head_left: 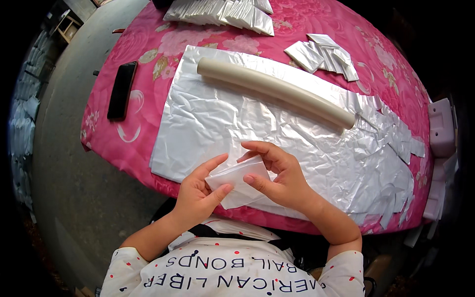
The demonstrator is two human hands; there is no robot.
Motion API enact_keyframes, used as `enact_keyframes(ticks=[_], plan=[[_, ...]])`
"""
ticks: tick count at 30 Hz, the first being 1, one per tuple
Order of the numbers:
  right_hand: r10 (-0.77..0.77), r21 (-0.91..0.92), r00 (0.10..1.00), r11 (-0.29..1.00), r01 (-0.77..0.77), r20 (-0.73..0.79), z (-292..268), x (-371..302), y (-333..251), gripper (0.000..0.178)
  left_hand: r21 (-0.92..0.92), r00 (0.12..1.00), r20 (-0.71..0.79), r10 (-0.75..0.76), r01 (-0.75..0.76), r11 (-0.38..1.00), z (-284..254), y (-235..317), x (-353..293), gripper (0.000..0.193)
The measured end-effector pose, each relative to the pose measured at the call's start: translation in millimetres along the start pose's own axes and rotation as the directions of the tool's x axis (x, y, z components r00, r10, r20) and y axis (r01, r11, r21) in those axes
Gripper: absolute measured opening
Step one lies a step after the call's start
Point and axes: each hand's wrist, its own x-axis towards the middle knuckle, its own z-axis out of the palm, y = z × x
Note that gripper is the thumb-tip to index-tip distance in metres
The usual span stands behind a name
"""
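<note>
A small folded plastic bag (238, 181), whitish and see-through, is held between my two hands near the table's front edge. My left hand (200, 192) pinches its left end, thumb on top and fingers behind. At the other end, my right hand (281, 177) has its thumb on the near face and its fingers curled round the far edge. Just beyond lies a wide stack of shiny clear plastic bags (198, 123), crinkled and cut into strips at its right end. A long beige tube (277, 91) rests across the stack, slanting down to the right.
Folded plastic packets (225, 14) stand in a row at the far edge. A smaller pile of packets (324, 55) lies at the far right. A black phone (122, 91) sits on the left of the pink flowered tablecloth (163, 64). Pale plastic stools (441, 128) stand beyond the right edge.
</note>
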Motion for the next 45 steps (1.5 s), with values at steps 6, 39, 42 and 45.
enact_keyframes(ticks=[6, 39, 42, 45], plan=[[0.005, -0.124, 0.981, 0.992, 0.019, 0.191, -12, -6, -2, 0.038, 0.064, 0.993, 0.044, -0.106, 0.104, 0.993, -7, -5, -9, 0.029], [-0.081, -0.314, 0.995, 0.944, 0.096, 0.061, -14, -36, -15, 0.027, 0.216, 0.999, 0.007, 0.053, -0.054, 0.975, 14, -13, -18, 0.015], [-0.271, -0.401, 0.962, 0.878, 0.26, 0.03, -2, -35, -23, 0.037, 0.08, 0.993, 0.0, 0.114, -0.114, 0.99, 16, -10, -23, 0.015], [-0.423, -0.488, 0.903, 0.774, 0.403, 0.073, 10, -40, -38, 0.044, 0.034, 0.962, 0.043, 0.27, -0.272, 0.962, 11, -16, -26, 0.015]])
